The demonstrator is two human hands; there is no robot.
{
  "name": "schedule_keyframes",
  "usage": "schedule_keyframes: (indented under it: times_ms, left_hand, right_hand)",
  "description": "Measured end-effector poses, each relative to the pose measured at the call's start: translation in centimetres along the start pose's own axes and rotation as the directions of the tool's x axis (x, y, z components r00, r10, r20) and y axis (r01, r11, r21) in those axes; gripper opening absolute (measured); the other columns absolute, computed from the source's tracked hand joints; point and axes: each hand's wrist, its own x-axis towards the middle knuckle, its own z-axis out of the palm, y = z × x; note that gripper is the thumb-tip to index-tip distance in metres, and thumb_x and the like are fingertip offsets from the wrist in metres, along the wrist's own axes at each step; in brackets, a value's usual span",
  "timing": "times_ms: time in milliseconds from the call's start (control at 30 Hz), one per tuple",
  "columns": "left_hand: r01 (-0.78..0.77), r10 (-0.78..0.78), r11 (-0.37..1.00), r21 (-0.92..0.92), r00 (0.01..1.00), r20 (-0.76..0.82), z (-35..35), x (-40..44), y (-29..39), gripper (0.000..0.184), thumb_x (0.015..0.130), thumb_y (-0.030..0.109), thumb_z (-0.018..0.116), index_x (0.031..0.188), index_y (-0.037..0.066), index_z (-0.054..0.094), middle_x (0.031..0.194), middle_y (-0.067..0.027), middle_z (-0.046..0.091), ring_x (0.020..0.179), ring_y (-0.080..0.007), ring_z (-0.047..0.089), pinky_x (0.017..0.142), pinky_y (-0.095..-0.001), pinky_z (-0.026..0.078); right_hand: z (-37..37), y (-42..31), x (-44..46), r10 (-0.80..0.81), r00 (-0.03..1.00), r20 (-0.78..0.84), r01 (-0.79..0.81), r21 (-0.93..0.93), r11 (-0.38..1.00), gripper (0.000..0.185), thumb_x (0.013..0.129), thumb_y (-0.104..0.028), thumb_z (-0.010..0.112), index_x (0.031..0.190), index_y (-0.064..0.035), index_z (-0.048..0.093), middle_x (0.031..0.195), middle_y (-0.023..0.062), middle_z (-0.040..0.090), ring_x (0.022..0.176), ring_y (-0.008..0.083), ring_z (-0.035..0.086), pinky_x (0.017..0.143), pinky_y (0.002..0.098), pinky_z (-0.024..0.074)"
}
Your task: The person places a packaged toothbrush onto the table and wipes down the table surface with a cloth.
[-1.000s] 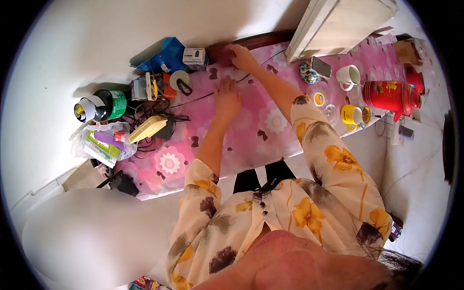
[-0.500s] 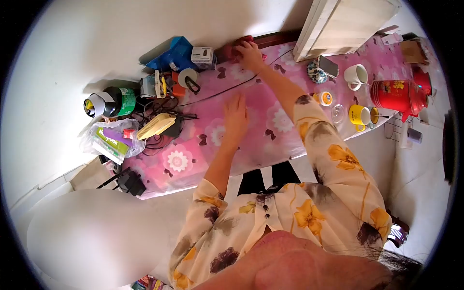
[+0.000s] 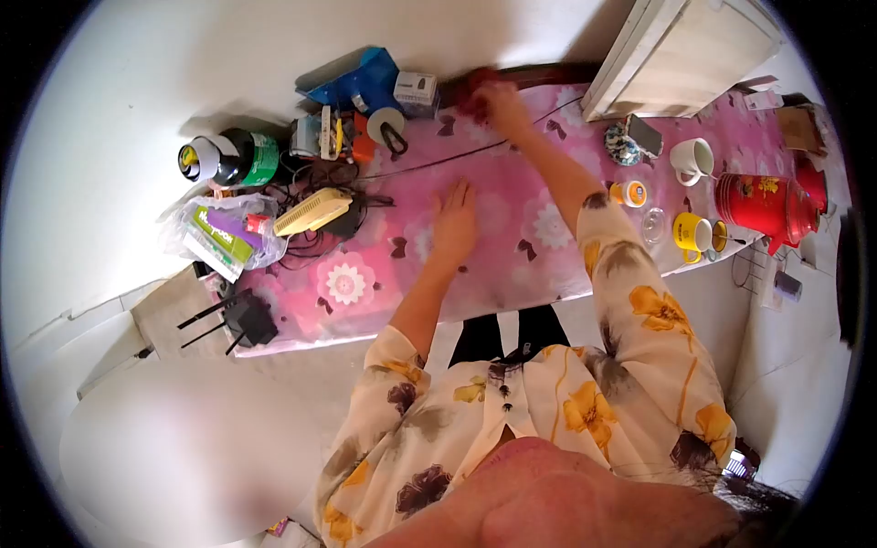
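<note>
My right hand (image 3: 504,108) reaches to the back edge of the table, by the wall. Its fingers, a little blurred, are closed on a dark red cloth (image 3: 477,88). My left hand (image 3: 455,224) lies flat, fingers stretched out, on the pink flowered tablecloth (image 3: 498,260). Nothing is in it. A thin black cable (image 3: 438,163) runs across the cloth between the two hands. To the left of the red cloth stands a small white box (image 3: 417,89), with a roll of tape (image 3: 386,126) beside it.
At left are a dark bottle (image 3: 239,157), a plastic bag (image 3: 224,233), tangled cables and a black router (image 3: 248,321). Towards the right stand a white mug (image 3: 692,160), a yellow mug (image 3: 690,236), a red thermos (image 3: 763,203) and a leaning wooden panel (image 3: 676,64).
The view has shifted, so the table's things appear farther right and slightly higher at left. My right hand stays at the red cloth, its fingers more blurred. The left remains flat.
</note>
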Motion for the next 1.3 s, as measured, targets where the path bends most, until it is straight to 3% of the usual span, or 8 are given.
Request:
schedule_keyframes:
  times_ms: [67,333,400,500,733,800,933,1300]
  left_hand:
    - [0.029,-0.027,0.997,-0.077,0.999,0.023,-1.1,-0.6,0.1,0.043,0.088,0.008,0.055,0.13,0.001,0.052,0.138,-0.0164,0.051,0.13,-0.0337,0.046,0.111,-0.0563,0.029]
    - [0.241,-0.526,0.784,-0.572,0.747,-0.406,-7.5,2.2,-2.8,0.064,0.083,0.017,0.071,0.135,-0.005,0.041,0.136,-0.0259,0.045,0.124,-0.0416,0.045,0.108,-0.0481,0.034]
    - [0.146,-0.449,0.842,-0.519,0.723,-0.525,-8.5,4.3,-3.3,0.078,0.078,0.02,0.078,0.137,-0.006,0.036,0.136,-0.0286,0.042,0.123,-0.0429,0.044,0.106,-0.0459,0.036]
    - [0.056,-0.418,0.843,-0.534,0.693,-0.587,-9.0,7.3,-4.0,0.076,0.075,0.019,0.08,0.135,-0.005,0.04,0.134,-0.0246,0.046,0.121,-0.0397,0.047,0.102,-0.0453,0.038]
    - [-0.1,-0.382,0.704,-0.703,0.781,-0.494,-5.9,10.4,-6.6,0.075,0.074,0.018,0.082,0.136,0.003,0.042,0.134,-0.0122,0.048,0.122,-0.026,0.051,0.101,-0.0382,0.043]
    - [-0.31,-0.515,0.276,-0.91,0.751,-0.412,-3.9,10.9,-6.2,0.063,0.073,0.008,0.077,0.128,0.001,0.048,0.126,-0.0169,0.054,0.117,-0.0326,0.052,0.096,-0.0403,0.042]
    - [-0.369,-0.517,0.17,-0.914,0.756,-0.401,-5.2,9.7,-4.1,0.059,0.074,0.004,0.075,0.127,0.001,0.048,0.124,-0.0163,0.054,0.116,-0.0322,0.052,0.095,-0.0394,0.043]
    - [-0.084,-0.276,0.867,-0.491,0.74,-0.613,-8.2,8.4,-2.8,0.058,0.069,0.001,0.075,0.122,0.001,0.054,0.116,-0.0174,0.059,0.107,-0.037,0.056,0.092,-0.0405,0.045]
  right_hand:
    - [-2.2,1.4,1.9,0.33,0.943,0.046,-0.333,0.158,0.929,0.034,0.077,-0.005,0.065,0.111,-0.0096,0.066,0.117,0.0161,0.064,0.11,0.0348,0.058,0.099,0.0458,0.0444]
    - [-3.5,-0.4,-0.4,0.024,0.999,0.022,-0.026,0.125,0.992,0.034,0.082,-0.003,0.062,0.116,-0.0067,0.065,0.116,0.0176,0.066,0.104,0.0344,0.064,0.09,0.0388,0.0522]
    - [-4.9,-1.3,0.5,0.433,0.878,0.203,-0.411,0.783,0.467,0.033,0.089,-0.012,0.065,0.121,-0.0041,0.063,0.116,0.0122,0.066,0.101,0.0246,0.064,0.089,0.0347,0.0519]
    - [-10.8,-8.8,1.1,0.501,0.762,0.411,-0.437,0.897,-0.071,0.036,0.093,-0.021,0.066,0.124,-0.0017,0.062,0.112,0.008,0.067,0.099,0.0178,0.063,0.088,0.0321,0.0506]
    - [-7.8,-18.5,3.8,0.013,0.996,0.089,-0.084,0.854,0.513,0.032,0.099,-0.031,0.057,0.12,-0.0074,0.065,0.112,0.0058,0.067,0.103,0.0188,0.063,0.087,0.0339,0.0504]
    - [-6.3,-20.1,3.5,-0.246,0.936,-0.251,0.314,0.286,0.905,0.032,0.091,-0.038,0.063,0.109,-0.0132,0.07,0.104,0.0138,0.067,0.098,0.0299,0.062,0.088,0.0444,0.0482]
    - [-6.0,-21.6,2.7,-0.013,0.985,-0.172,0.048,0.204,0.978,0.03,0.088,-0.04,0.064,0.097,-0.0115,0.069,0.103,0.0152,0.066,0.099,0.0342,0.06,0.088,0.0486,0.0467]
    - [-3.1,-13.4,4.9,0.512,0.85,-0.122,-0.446,0.351,0.823,0.041,0.093,-0.04,0.055,0.104,-0.0034,0.07,0.094,0.0207,0.071,0.085,0.0362,0.069,0.078,0.0452,0.0547]
